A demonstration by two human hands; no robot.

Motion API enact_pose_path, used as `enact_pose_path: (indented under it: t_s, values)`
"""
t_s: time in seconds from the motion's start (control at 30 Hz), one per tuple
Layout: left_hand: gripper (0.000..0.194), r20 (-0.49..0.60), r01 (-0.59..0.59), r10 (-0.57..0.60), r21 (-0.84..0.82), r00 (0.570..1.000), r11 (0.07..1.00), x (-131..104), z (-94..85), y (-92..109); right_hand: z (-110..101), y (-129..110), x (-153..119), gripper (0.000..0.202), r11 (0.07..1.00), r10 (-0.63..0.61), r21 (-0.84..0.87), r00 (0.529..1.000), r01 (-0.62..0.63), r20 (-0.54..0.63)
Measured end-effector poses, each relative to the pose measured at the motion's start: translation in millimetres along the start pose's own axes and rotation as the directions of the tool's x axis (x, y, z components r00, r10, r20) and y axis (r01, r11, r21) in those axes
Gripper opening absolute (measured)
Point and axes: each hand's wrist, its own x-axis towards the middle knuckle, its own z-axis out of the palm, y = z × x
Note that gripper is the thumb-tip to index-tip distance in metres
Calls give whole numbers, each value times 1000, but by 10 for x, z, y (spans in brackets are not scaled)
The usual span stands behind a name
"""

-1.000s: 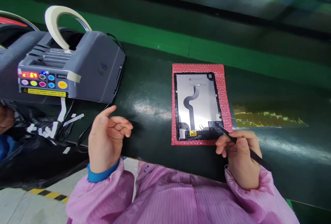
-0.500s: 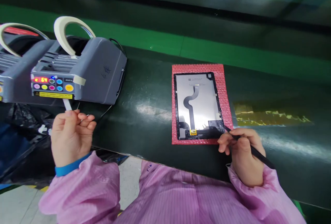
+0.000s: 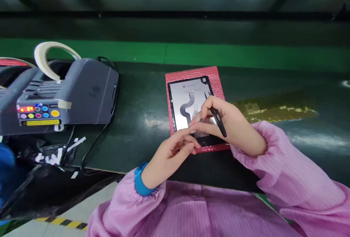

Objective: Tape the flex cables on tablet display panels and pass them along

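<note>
A tablet screen panel (image 3: pixel 179 96) lies silver back up on a pink bubble-wrap sheet (image 3: pixel 217 84). A dark curved flat cable (image 3: pixel 184 110) runs down its back. Over the panel's lower right, my right hand (image 3: pixel 222 116) is closed on black tweezers (image 3: pixel 220 124), whose tips point up and away from me. Its thumb and forefinger meet near my left fingertips. My left hand (image 3: pixel 171 155) is at the panel's lower left edge, fingers curled with the tips together. Whatever sits between those fingertips is too small to make out. Both hands cover the panel's lower part.
At the left stands a grey tape dispenser (image 3: pixel 87 91) with a white tape roll (image 3: pixel 43 60) and lit buttons; another is beside it. Cables and white tape scraps (image 3: pixel 76 143) lie below it. A yellowish transparent film (image 3: pixel 273 107) lies on the green bench (image 3: pixel 142 94) to the right.
My left hand has left the white tape strip at the dispenser and come over to the panel. My right hand has moved from the panel's corner inward over it, still holding the tweezers.
</note>
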Motion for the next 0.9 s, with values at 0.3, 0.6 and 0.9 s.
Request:
enact_pose_path:
  t_s: [0.3, 0.6, 0.9]
  values:
    - [35, -213, 139, -67, 343, 975, 929, -4, -100, -21, -101, 244, 422, 53, 983, 132, -121, 990, -138, -57]
    - [32, -33, -48, 228, 940, 973, 338, 77, -192, -102, 77, 461, 651, 45, 949, 180, -260, 983, -181, -24]
    - [39, -39, 3, 199, 984, 979, 178, 122, -179, -219, 115, 544, 664, 44, 940, 138, -303, 986, -160, -93]
